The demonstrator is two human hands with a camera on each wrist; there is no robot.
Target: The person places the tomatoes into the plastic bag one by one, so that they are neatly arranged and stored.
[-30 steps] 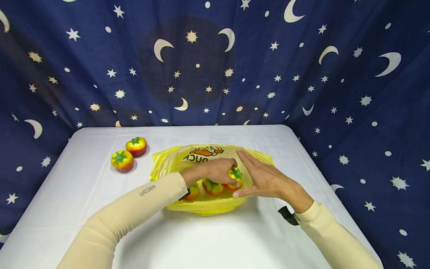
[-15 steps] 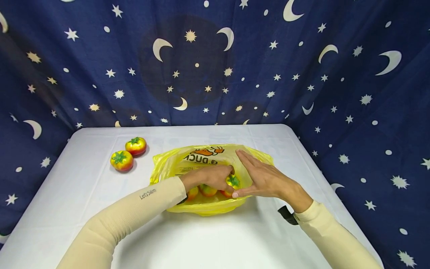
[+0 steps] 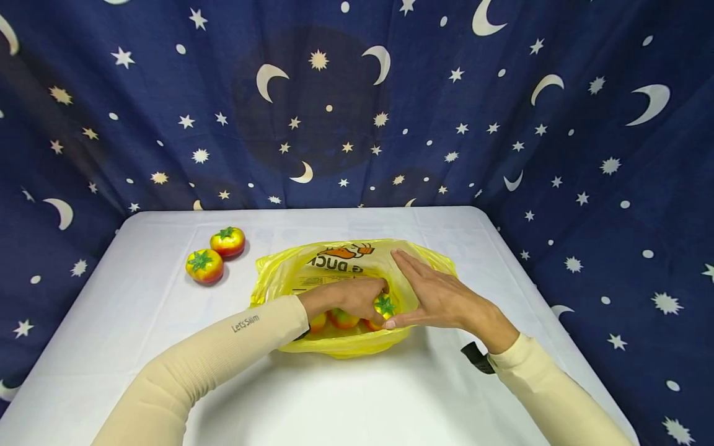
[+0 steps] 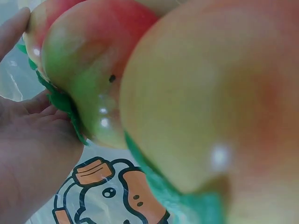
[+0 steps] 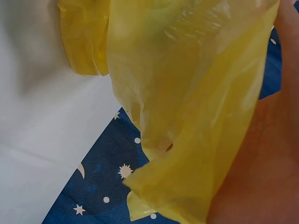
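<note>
A yellow plastic bag (image 3: 346, 347) with a duck print lies open-mouthed in the middle of the table. My left hand (image 3: 354, 296) reaches into it from the left, thumb and fingers round a toy tomato (image 3: 386, 305), red and yellow with a green leafy top. Beside that hand, inside the bag, sit other tomatoes (image 3: 343, 318); in the left wrist view they crowd close to the lens, one large tomato (image 4: 205, 93) nearest. My right hand (image 3: 440, 297), thumb and straight fingers spread apart, stretches the right side of the bag's mouth. Yellow film hides much of it in the right wrist view.
Two more toy tomatoes stand at the back left, one (image 3: 204, 266) nearer and one (image 3: 227, 242) behind it. White cloth covers the table (image 3: 357, 402). A dark blue curtain (image 3: 334, 124) with moons and stars hangs behind and along the sides.
My left hand has sunk a little deeper into the bag with the tomato, which now sits lower and slightly left. The right hand stays in place at the bag's mouth.
</note>
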